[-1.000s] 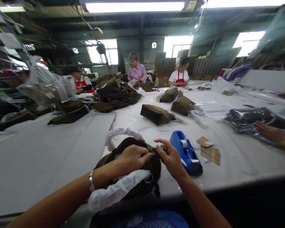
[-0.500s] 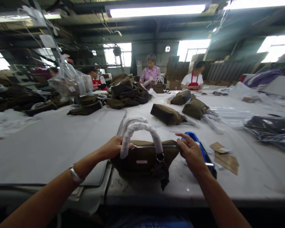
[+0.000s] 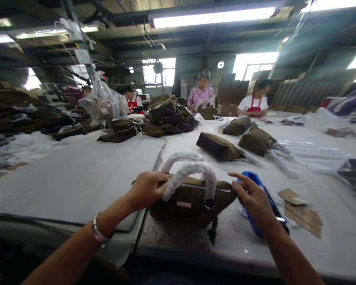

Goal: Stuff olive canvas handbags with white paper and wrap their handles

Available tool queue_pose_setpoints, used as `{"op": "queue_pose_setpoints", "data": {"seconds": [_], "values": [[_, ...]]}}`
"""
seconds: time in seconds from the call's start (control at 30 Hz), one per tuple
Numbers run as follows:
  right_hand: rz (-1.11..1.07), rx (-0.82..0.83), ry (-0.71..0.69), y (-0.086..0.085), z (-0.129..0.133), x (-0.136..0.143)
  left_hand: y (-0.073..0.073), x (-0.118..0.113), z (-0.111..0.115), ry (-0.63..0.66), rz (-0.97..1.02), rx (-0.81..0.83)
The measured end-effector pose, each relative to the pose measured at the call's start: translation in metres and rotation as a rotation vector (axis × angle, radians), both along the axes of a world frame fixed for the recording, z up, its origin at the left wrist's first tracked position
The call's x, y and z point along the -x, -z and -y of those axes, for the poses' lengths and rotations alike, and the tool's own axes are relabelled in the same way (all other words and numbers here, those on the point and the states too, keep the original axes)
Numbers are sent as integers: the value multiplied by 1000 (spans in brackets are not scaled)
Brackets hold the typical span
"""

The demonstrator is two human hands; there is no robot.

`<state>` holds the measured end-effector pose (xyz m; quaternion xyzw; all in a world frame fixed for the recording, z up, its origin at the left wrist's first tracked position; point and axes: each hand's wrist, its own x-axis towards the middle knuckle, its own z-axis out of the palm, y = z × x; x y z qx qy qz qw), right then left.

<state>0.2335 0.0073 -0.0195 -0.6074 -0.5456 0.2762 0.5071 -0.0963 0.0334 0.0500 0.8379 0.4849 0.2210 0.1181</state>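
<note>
An olive-brown handbag [image 3: 173, 206] stands upright on the table in front of me. Its two arched handles [image 3: 192, 170] are wrapped in white paper, and a metal zipper [image 3: 206, 187] runs along the top. A dark tassel charm [image 3: 212, 221] hangs from a ring at the right handle base. My left hand [image 3: 150, 190] is closed at the bag's upper left, beside the handle; its fingertips are partly hidden. With the index finger stretched out, my right hand [image 3: 252, 198] pinches the bag's upper right corner.
Right of the bag lie a blue tray-like object [image 3: 250, 178] and brown paper tags [image 3: 304, 215]. More olive bags [image 3: 219, 146] lie farther back, with a heap of bags [image 3: 169, 118] behind. Several people [image 3: 201, 93] work across the table. Clear plastic [image 3: 311, 152] lies at right.
The view has shifted, so the scene sits farther right. My left hand has moved slightly inward against the handle, and the handles lean differently. My right hand stays at the bag's corner.
</note>
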Motion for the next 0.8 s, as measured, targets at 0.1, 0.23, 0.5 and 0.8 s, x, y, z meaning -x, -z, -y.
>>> {"op": "queue_pose_setpoints", "data": {"seconds": [0.1,0.23,0.5,0.8], "values": [[49,8,-14,-1,2,-4,0,13,0,-2,159,100],[136,0,-16,-10,2,-4,1,20,5,-64,169,85],[238,-25,2,-8,2,-11,5,31,1,-263,339,23],[291,-48,49,-4,3,-13,36,39,4,-394,651,151]]}}
